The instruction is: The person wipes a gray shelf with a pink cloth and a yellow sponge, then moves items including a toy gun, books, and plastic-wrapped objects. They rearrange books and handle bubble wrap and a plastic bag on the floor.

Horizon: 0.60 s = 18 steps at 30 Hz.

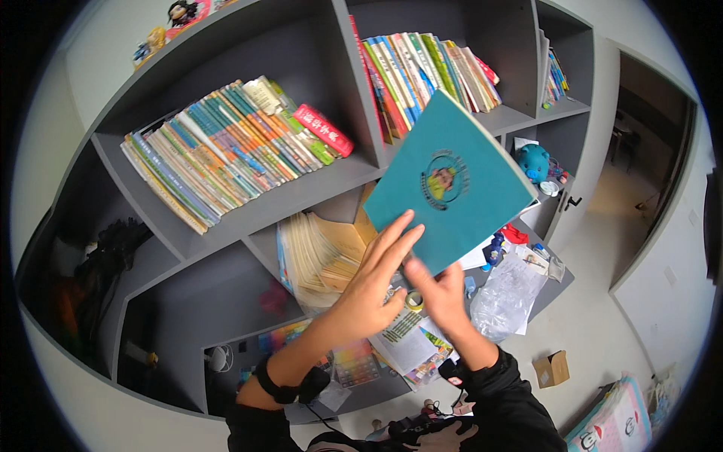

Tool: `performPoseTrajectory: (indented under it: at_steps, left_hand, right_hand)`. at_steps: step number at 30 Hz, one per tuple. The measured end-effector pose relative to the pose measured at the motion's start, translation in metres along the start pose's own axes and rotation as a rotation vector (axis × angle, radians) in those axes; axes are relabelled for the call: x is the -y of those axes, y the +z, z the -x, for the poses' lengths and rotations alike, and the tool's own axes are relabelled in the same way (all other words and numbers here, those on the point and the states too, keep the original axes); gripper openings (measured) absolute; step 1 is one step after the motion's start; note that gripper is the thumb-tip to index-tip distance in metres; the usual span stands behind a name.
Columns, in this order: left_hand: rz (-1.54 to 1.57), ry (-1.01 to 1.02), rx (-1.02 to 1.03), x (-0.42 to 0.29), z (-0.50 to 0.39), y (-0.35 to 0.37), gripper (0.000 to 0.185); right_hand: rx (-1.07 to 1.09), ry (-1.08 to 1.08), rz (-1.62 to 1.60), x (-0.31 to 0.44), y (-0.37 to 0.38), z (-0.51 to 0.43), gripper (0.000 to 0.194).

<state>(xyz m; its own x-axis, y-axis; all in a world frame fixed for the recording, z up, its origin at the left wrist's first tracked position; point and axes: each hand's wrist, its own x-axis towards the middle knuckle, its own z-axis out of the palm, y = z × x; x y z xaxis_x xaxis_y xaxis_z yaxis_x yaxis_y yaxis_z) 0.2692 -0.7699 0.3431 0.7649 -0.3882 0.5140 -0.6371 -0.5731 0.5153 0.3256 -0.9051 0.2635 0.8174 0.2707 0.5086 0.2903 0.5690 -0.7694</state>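
Note:
A teal book with a round printed emblem [449, 181] is held up tilted before the shelves. My right hand [443, 291] grips its lower edge, with the thumb on the cover and the other fingers partly hidden behind it. My left hand [373, 282] has its fingers spread, their tips at the cover's lower left edge; it grips nothing. Behind the book, a row of upright books [432, 68] leans in the upper middle compartment. A longer row of books [226, 152] fills much of the left compartment, with a red book [323, 130] tilted at its right end.
Below lies a grey desk [390, 387] with papers [409, 344], a roll of tape [414, 300], a paint palette [356, 367] and a clear plastic bag [500, 305]. A teal piggy bank [532, 163] stands on a right shelf. A cardboard box [551, 369] sits on the floor near the doorway.

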Motion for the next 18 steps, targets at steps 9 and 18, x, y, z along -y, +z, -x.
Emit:
performPoseTrajectory:
  at_steps: [9,18]
  left_hand:
    - [-0.559,0.195,-0.114,0.020,-0.073,-0.045,0.054]
    - [-1.114,0.306,-0.186,0.040,-0.147,-0.102,0.060]
  right_hand:
    - [-0.259,-0.335,0.593,0.061,-0.141,-0.056,0.020]
    - [-0.416,-0.512,0.482,0.101,-0.213,-0.099,0.021]
